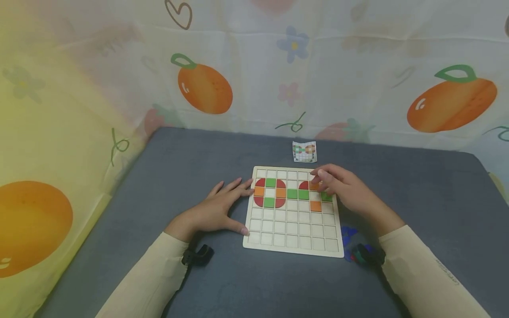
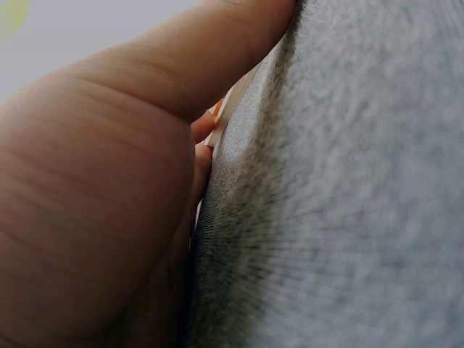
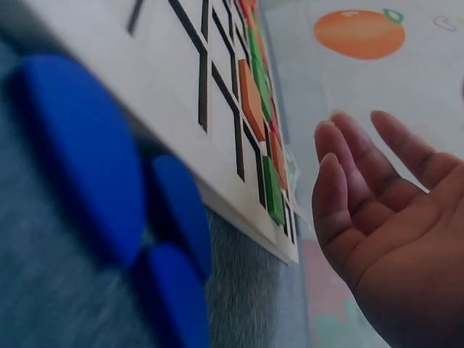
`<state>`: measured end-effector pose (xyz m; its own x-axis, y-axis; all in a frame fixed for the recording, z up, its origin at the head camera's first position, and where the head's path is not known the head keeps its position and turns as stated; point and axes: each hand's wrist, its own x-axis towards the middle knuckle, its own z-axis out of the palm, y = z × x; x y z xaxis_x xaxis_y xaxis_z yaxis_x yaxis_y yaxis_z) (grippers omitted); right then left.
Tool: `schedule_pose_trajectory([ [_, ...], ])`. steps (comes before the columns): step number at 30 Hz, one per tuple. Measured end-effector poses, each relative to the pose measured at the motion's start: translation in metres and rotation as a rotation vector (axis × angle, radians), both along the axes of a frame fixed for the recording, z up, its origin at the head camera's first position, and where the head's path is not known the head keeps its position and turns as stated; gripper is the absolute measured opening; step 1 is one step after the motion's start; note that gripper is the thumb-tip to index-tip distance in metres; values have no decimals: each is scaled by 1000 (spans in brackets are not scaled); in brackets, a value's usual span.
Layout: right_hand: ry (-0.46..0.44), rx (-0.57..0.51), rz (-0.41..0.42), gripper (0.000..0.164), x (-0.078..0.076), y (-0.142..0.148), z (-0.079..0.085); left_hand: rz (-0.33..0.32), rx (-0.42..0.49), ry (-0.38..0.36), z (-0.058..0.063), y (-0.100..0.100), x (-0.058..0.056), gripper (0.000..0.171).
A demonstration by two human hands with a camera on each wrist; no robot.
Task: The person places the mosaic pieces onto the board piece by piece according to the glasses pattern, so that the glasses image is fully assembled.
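Note:
A pale grid board holds red, green and orange tiles in its upper squares. Red rounded corner tiles with green and orange ones form a ring on the left. To the right of it are green tiles, a lone orange tile and others partly behind my right hand. My left hand lies at the board's left side, fingers spread, thumb and fingertips at the edge. Over the upper right squares hovers my right hand, its fingers loosely bent; in the right wrist view nothing shows between them.
Blue rounded pieces lie on the grey table beside the board's right edge, partly under my right wrist. Behind the board a small printed card shows a coloured grid pattern. A fruit-print cloth hangs along the back.

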<state>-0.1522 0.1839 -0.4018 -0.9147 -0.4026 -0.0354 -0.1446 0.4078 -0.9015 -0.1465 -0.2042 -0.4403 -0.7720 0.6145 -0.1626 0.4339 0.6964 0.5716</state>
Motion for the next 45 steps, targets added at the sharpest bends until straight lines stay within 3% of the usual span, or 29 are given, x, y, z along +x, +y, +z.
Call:
schedule_pose_trajectory([
  [7, 25, -170, 62, 58, 23, 23, 1, -3, 10, 0, 2, 0, 1, 112],
  [16, 83, -267, 96, 71, 51, 71, -8, -7, 15, 4, 0, -1, 1, 112],
  [21, 70, -402, 43, 69, 65, 100, -22, 0, 15, 0, 0, 0, 1, 113],
  [26, 103, -437, -28, 61, 72, 121, -33, 5, 2, 2, 0, 0, 1, 113],
  [29, 102, -383, -33, 49, 74, 134, -38, 5, 1, 2, 1, 0, 1, 113],
  [32, 78, -226, -73, 37, 78, 146, -42, 6, 2, -1, 1, 1, 1, 113],
  [36, 56, -8, -111, 39, 81, 153, -46, 6, 3, -6, 1, 1, 0, 113],
  [45, 140, 196, -112, 35, 78, 146, -45, 5, 3, 5, -2, 0, -1, 112],
])
